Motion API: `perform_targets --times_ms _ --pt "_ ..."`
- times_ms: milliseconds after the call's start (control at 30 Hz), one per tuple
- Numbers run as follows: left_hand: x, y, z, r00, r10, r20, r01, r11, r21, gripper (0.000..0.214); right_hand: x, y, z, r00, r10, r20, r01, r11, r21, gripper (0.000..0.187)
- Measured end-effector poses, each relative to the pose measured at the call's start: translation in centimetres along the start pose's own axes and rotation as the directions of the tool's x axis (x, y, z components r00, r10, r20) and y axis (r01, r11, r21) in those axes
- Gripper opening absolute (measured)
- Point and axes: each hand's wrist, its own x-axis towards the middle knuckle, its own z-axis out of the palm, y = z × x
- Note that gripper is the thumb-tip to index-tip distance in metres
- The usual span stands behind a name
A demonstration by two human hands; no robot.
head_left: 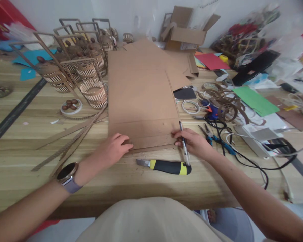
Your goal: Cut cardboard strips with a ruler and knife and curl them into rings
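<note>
A brown cardboard sheet (141,97) lies flat on the wooden table in front of me, with crease lines across its near part. My left hand (116,148) holds its near left corner, fingers bent over the top and thumb by the front edge. At the near right corner is my right hand (192,143), with a pen (184,144) between its fingers and its fingertips touching the cardboard. The pen slants, its lower end close to the knife handle. Just in front of the cardboard lies a black and yellow utility knife (169,167), blade out to the left.
Several small slatted baskets with tall handles (93,94) stand at the left, near a dish of brown beads (71,107) and cardboard strips (73,141). Pliers (217,139), tape rings (191,107), cables and a power strip (255,139) crowd the right. An open box (184,35) stands behind.
</note>
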Motion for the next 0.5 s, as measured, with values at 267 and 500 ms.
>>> perform_targets --times_ms 267,500 --pt "0.02 0.08 -0.14 1.0 -0.021 0.002 0.021 1.0 -0.022 0.026 -0.19 0.65 -0.66 1.0 0.002 0.025 -0.002 1.0 -0.021 0.009" --pt "0.11 0.05 -0.09 1.0 -0.014 0.006 0.014 1.0 -0.01 0.025 -0.48 0.33 -0.76 1.0 -0.006 0.023 0.007 0.999 -0.041 0.008"
